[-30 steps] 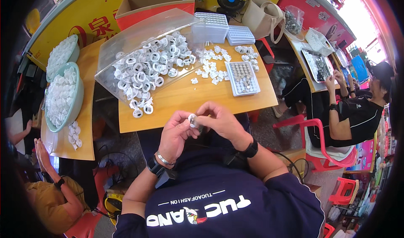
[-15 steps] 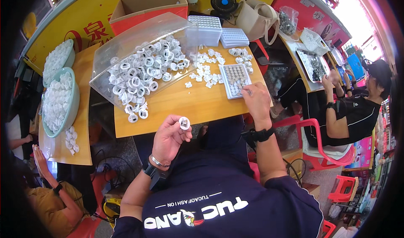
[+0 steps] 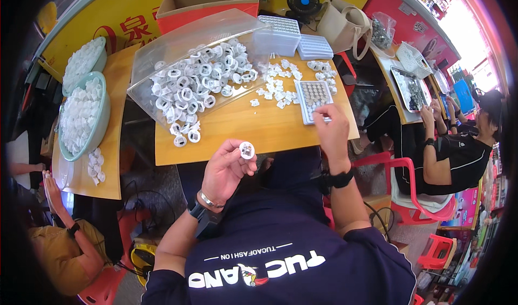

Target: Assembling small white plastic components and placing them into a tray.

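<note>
My left hand [image 3: 225, 169] is closed in front of the table edge and holds a round white plastic part [image 3: 247, 150] between thumb and fingers. Dark and metallic bits show in the part's middle. My right hand [image 3: 333, 128] hovers at the near right corner of a white tray [image 3: 308, 122], thumb and fingertips pinched together. Whatever is in that pinch is too small or hidden to make out. Rows of small round grey discs [image 3: 315, 92] fill the tray's far portion, and paler round spots show nearer me.
A tilted clear plastic bin [image 3: 141, 83] spills similar white parts [image 3: 202, 78] over the table. Small white pieces [image 3: 278, 92] lie beside the tray. Stacked trays [image 3: 276, 40], an open box [image 3: 208, 11], a fan and a bag stand behind. Seated people work at tables on both sides.
The table and its contents have shifted rightward and slightly upward in the picture. My left hand still holds the round part. My right hand stays by the tray, its fingertips still pinched.
</note>
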`<state>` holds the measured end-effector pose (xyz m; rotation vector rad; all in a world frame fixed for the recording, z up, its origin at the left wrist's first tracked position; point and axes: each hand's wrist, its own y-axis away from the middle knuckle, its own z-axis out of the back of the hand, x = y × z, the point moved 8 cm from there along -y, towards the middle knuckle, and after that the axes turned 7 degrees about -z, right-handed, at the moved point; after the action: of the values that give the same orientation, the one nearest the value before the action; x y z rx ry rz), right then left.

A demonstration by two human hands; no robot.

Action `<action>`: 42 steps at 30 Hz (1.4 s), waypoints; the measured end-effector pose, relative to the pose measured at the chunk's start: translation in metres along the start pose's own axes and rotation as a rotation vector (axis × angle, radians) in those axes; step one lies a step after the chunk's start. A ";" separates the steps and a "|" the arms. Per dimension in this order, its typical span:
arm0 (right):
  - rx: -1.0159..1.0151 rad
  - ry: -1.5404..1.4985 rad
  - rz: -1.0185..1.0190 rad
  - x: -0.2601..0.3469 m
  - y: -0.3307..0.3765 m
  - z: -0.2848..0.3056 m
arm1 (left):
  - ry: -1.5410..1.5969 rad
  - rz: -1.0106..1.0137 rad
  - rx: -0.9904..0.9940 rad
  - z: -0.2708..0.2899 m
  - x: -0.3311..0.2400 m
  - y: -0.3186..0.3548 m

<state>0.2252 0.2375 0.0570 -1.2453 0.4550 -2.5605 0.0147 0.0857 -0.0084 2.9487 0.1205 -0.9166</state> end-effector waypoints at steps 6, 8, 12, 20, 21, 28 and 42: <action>0.178 -0.252 0.334 0.104 0.052 -0.031 | -0.014 -0.025 -0.001 -0.003 -0.002 -0.002; 0.204 -0.287 0.371 0.116 0.060 -0.037 | -0.064 -0.026 -0.050 -0.002 -0.003 -0.001; 0.241 -0.300 0.416 0.124 0.069 -0.045 | -0.086 -0.039 -0.069 -0.003 -0.006 0.000; 0.240 -0.302 0.373 0.119 0.073 -0.048 | -0.114 -0.049 -0.066 0.000 -0.005 0.001; 0.237 -0.304 0.369 0.119 0.073 -0.048 | -0.114 -0.048 -0.066 -0.001 -0.004 0.001; 0.270 -0.311 0.355 0.117 0.075 -0.051 | -0.133 -0.043 -0.061 -0.002 -0.004 0.002; 0.642 -0.761 -0.153 0.084 0.078 -0.088 | -0.320 -0.066 -0.071 0.002 -0.007 0.004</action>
<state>0.1123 0.1497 0.0359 -1.8308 -0.5812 -1.8440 0.0081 0.0813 -0.0062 2.7047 0.2311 -1.3467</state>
